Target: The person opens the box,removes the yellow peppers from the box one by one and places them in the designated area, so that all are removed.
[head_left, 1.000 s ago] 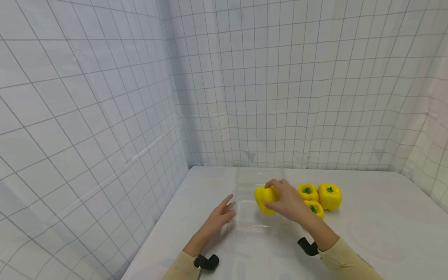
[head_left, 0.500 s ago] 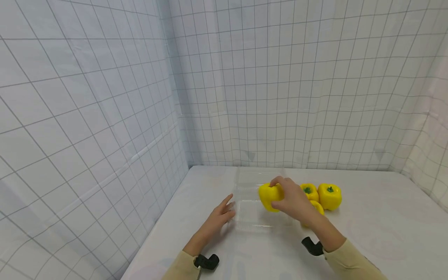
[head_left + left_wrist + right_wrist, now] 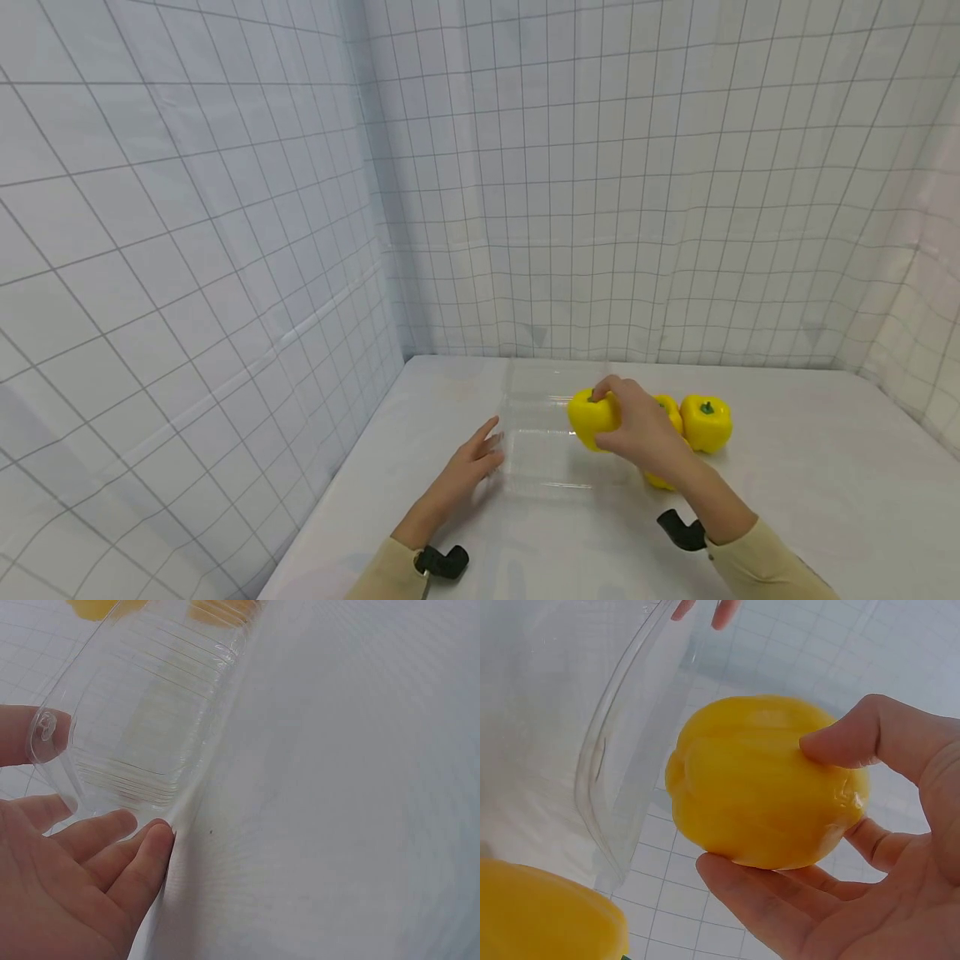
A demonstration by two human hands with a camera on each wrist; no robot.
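Note:
A yellow bell pepper (image 3: 588,417) is held in my right hand (image 3: 648,433), raised over the right part of a clear plastic container (image 3: 536,483). The right wrist view shows the thumb on one side of this pepper (image 3: 754,780) and the fingers against the other. My left hand (image 3: 465,471) rests at the container's left side. In the left wrist view its extended fingers (image 3: 139,870) touch the container's end, and one finger shows through the clear wall. Right of the container stand a whole yellow pepper (image 3: 707,423) and two others, partly hidden by my right hand and wrist.
The container stands open side up on a white table (image 3: 810,467). White grid-patterned cloth (image 3: 637,208) hangs behind and on both sides. Another yellow pepper (image 3: 540,915) shows beside the container wall in the right wrist view.
My right hand has moved right and slightly up with the pepper, toward the other peppers, covering more of them. The left hand and the container have stayed put.

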